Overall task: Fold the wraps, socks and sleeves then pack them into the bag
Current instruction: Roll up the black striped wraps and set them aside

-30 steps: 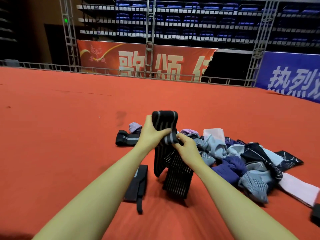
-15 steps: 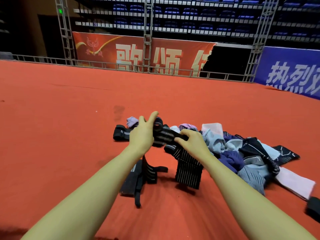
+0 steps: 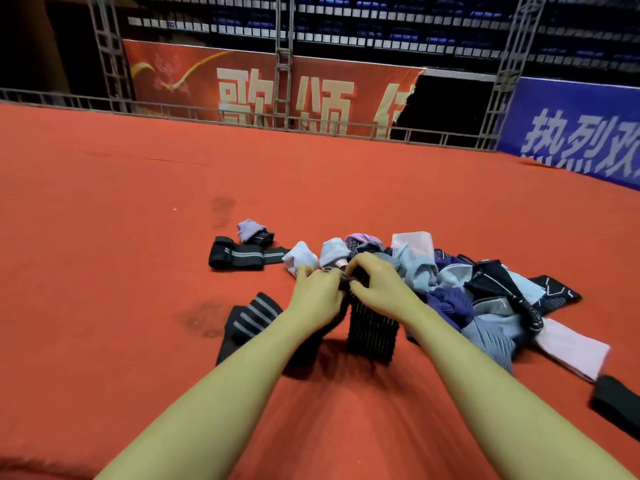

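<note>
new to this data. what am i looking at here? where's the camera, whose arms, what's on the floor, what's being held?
No robot: a person's bare arms, filmed by one wide-angle camera worn on the head, looking forward and down. The left hand and right hand grip a black striped wrap together, its lower end hanging to the red carpet. On the carpet lie a pile of socks and sleeves, a folded black wrap further out, and another striped black wrap under the left forearm. No bag is clearly visible.

Warm overhead light on the red carpet (image 3: pixel 104 271), dark stands (image 3: pixel 381 26) behind; motion blur throughout, wide-angle bending at edges
</note>
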The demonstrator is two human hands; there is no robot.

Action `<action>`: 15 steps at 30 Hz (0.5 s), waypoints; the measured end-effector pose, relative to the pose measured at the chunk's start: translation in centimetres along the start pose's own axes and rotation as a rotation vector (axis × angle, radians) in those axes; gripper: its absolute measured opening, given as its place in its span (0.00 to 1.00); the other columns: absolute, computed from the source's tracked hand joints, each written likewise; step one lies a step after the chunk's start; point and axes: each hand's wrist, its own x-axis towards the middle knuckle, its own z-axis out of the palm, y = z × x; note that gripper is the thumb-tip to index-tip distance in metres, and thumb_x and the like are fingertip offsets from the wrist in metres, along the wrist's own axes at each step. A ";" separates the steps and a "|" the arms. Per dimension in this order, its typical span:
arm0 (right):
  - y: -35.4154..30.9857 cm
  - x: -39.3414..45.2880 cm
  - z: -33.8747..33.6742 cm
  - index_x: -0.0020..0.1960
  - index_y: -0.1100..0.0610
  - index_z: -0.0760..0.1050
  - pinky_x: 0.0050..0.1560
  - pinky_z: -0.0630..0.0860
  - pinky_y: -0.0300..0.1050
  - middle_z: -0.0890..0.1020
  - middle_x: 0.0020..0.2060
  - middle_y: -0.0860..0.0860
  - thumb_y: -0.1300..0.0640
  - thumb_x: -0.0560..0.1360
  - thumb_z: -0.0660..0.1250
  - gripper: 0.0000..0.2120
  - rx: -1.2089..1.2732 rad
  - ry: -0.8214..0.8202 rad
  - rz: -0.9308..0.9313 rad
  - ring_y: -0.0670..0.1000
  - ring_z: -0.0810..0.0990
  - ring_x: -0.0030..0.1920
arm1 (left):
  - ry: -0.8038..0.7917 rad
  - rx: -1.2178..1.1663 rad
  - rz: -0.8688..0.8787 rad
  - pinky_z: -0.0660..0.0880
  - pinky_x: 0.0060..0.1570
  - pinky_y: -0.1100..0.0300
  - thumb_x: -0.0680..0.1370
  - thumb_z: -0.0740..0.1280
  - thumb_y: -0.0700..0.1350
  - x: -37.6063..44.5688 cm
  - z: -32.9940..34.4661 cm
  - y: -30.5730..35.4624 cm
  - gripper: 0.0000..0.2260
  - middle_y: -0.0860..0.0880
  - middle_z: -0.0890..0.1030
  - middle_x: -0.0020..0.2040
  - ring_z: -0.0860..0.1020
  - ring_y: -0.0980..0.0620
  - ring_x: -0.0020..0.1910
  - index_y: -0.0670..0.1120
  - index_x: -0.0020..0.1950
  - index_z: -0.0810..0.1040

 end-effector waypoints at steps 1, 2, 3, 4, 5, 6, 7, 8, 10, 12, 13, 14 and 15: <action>-0.1 -0.2 -0.1 0.47 0.60 0.75 0.50 0.70 0.45 0.78 0.44 0.52 0.63 0.69 0.62 0.07 0.039 -0.014 0.027 0.52 0.74 0.47 | 0.027 0.037 -0.022 0.59 0.53 0.54 0.78 0.57 0.43 0.0 0.0 0.2 0.09 0.45 0.80 0.54 0.75 0.43 0.55 0.44 0.55 0.73; -0.1 -0.3 -0.2 0.47 0.60 0.76 0.52 0.70 0.44 0.78 0.45 0.52 0.62 0.70 0.60 0.08 0.085 -0.017 0.057 0.51 0.74 0.48 | 0.051 0.075 -0.032 0.60 0.51 0.54 0.78 0.57 0.42 0.0 0.0 0.4 0.09 0.45 0.80 0.54 0.75 0.42 0.54 0.45 0.55 0.73; 0.1 -0.5 -0.3 0.48 0.61 0.76 0.53 0.69 0.44 0.78 0.46 0.53 0.61 0.73 0.59 0.09 0.119 -0.010 0.084 0.51 0.75 0.50 | 0.070 0.101 -0.032 0.60 0.50 0.54 0.78 0.57 0.42 0.1 0.0 0.4 0.09 0.46 0.80 0.54 0.75 0.43 0.54 0.45 0.55 0.73; 0.3 -0.5 -0.2 0.48 0.62 0.76 0.54 0.69 0.45 0.78 0.46 0.53 0.62 0.76 0.58 0.08 0.128 0.005 0.097 0.52 0.75 0.50 | 0.087 0.109 -0.029 0.61 0.51 0.54 0.78 0.56 0.41 0.2 0.1 0.4 0.09 0.47 0.80 0.54 0.75 0.43 0.55 0.46 0.56 0.72; 0.5 -0.6 -0.2 0.48 0.63 0.75 0.55 0.69 0.48 0.79 0.46 0.54 0.63 0.78 0.58 0.08 0.106 0.022 0.095 0.53 0.75 0.50 | 0.096 0.113 -0.024 0.61 0.52 0.54 0.78 0.56 0.41 0.3 0.1 0.3 0.09 0.47 0.79 0.55 0.75 0.44 0.56 0.46 0.56 0.72; 0.6 -0.6 -0.1 0.48 0.63 0.75 0.55 0.69 0.50 0.79 0.45 0.55 0.63 0.78 0.59 0.07 0.070 0.042 0.085 0.54 0.75 0.50 | 0.103 0.123 -0.017 0.62 0.53 0.54 0.78 0.56 0.40 0.4 0.1 0.3 0.10 0.47 0.78 0.56 0.74 0.44 0.56 0.46 0.57 0.72; 0.7 -0.6 0.1 0.47 0.63 0.75 0.54 0.69 0.52 0.78 0.45 0.56 0.64 0.78 0.60 0.06 0.040 0.063 0.083 0.55 0.75 0.49 | 0.111 0.140 -0.012 0.62 0.53 0.54 0.79 0.56 0.40 0.4 0.0 0.4 0.10 0.47 0.78 0.56 0.74 0.44 0.57 0.46 0.58 0.72; 0.8 -0.5 0.2 0.47 0.63 0.74 0.54 0.69 0.53 0.78 0.44 0.56 0.64 0.78 0.60 0.05 0.026 0.092 0.091 0.55 0.74 0.48 | 0.113 0.160 -0.010 0.62 0.50 0.54 0.79 0.55 0.39 0.4 -0.1 0.5 0.11 0.47 0.77 0.57 0.74 0.43 0.56 0.45 0.58 0.71; 0.9 -0.2 0.4 0.45 0.63 0.73 0.53 0.69 0.54 0.77 0.44 0.57 0.64 0.78 0.60 0.05 0.029 0.171 0.143 0.55 0.74 0.47 | 0.113 0.180 -0.004 0.60 0.43 0.55 0.79 0.55 0.39 0.2 -0.5 0.9 0.11 0.47 0.76 0.57 0.73 0.43 0.56 0.45 0.60 0.70; 0.6 0.3 0.7 0.45 0.63 0.73 0.53 0.69 0.53 0.76 0.45 0.58 0.64 0.77 0.59 0.05 0.040 0.241 0.200 0.57 0.73 0.48 | 0.132 0.155 0.000 0.59 0.40 0.54 0.79 0.56 0.38 0.2 -0.8 1.1 0.10 0.45 0.77 0.55 0.74 0.42 0.54 0.43 0.58 0.71; 0.4 0.6 0.9 0.45 0.63 0.72 0.53 0.68 0.53 0.76 0.45 0.59 0.64 0.78 0.59 0.05 0.043 0.261 0.216 0.58 0.73 0.49 | 0.160 0.105 0.024 0.60 0.38 0.53 0.78 0.58 0.37 0.2 -1.0 1.2 0.08 0.44 0.77 0.52 0.75 0.41 0.52 0.42 0.55 0.73; 0.2 0.8 0.9 0.46 0.64 0.72 0.53 0.67 0.53 0.76 0.46 0.60 0.65 0.78 0.59 0.05 0.042 0.281 0.230 0.59 0.73 0.49 | 0.183 0.060 0.057 0.60 0.35 0.53 0.75 0.61 0.35 0.2 -1.2 1.1 0.07 0.43 0.78 0.47 0.76 0.40 0.48 0.41 0.51 0.74; 0.2 1.0 0.9 0.47 0.65 0.73 0.53 0.66 0.51 0.76 0.47 0.61 0.65 0.78 0.59 0.05 0.043 0.310 0.251 0.59 0.73 0.50 | 0.198 0.028 0.080 0.60 0.32 0.53 0.72 0.64 0.33 0.1 -1.4 1.0 0.06 0.42 0.78 0.42 0.77 0.39 0.42 0.40 0.46 0.75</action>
